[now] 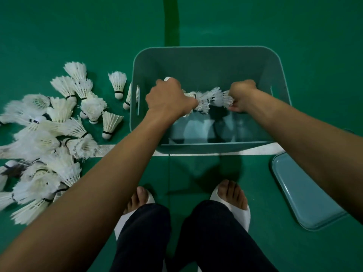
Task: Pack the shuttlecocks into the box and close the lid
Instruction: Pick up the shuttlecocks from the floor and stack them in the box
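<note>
A teal plastic box (208,55) stands open on the green floor in front of me. Inside its opening I hold a nested row of white shuttlecocks (209,99) lying sideways. My left hand (170,97) grips the row's left end, where a white cork tip pokes out above my knuckles. My right hand (242,94) grips the feathered right end. The box floor below the row looks bare and shiny. A pile of loose shuttlecocks (51,134) lies on the floor to the left of the box. The teal lid (306,193) lies flat on the floor at the right.
My two feet in white slippers (231,197) stand just in front of the box. A white court line (216,153) runs under the box's near edge, and a dark green stripe (171,20) runs away behind it. One shuttlecock (128,97) leans against the box's left wall.
</note>
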A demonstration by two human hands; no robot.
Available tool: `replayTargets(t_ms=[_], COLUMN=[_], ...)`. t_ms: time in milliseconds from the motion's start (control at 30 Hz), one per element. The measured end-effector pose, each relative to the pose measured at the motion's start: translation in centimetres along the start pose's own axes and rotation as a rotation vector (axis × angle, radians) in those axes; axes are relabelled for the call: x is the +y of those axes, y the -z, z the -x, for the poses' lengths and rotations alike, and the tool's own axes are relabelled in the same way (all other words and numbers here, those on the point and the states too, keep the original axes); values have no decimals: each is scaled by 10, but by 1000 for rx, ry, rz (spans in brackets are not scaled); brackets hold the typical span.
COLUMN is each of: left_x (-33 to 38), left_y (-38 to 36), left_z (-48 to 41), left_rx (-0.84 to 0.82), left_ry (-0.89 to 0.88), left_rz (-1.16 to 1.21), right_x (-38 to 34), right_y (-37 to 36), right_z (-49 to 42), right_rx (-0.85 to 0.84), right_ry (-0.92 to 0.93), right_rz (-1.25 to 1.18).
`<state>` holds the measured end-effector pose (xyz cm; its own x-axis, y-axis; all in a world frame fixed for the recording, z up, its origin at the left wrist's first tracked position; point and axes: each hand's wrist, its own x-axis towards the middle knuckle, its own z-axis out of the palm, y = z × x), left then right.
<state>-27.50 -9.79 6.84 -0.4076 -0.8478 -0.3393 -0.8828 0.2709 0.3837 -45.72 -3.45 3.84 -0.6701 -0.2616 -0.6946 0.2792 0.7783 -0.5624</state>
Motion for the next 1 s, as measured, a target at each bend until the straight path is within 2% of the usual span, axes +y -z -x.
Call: replayTargets(t_ms=[67, 167, 333, 567, 633, 767, 833, 1000], left_x=[-2, -5, -10, -10, -11, -14, -15, -12], left_y=[-1, -3, -5, -6, -7, -9, -11, -14], left_z=[-6, -13, -20, -26, -25, -21, -21, -28], left_rx=[-74, -153, -171, -215, -220, -258, -255, -235], left_ry=[32, 82, 161, 202, 201, 193, 198, 186], left_rz=[53, 126, 254, 451, 477, 485, 492, 518], right_x=[1, 0, -6, 3, 5, 3, -1, -5], right_y=[-3, -8, -11, -4, -3, -9, -10, -11], right_z=[-10, -15, -18, -17, -15, -25, -17, -7], right_rx=[6, 4, -95, -100, -80, -77, -49, -100], right_ry=[-117, -132, -72, -147, -147, -30, -55, -101], right_rz=[-52, 26, 57, 6, 10, 0, -1, 58])
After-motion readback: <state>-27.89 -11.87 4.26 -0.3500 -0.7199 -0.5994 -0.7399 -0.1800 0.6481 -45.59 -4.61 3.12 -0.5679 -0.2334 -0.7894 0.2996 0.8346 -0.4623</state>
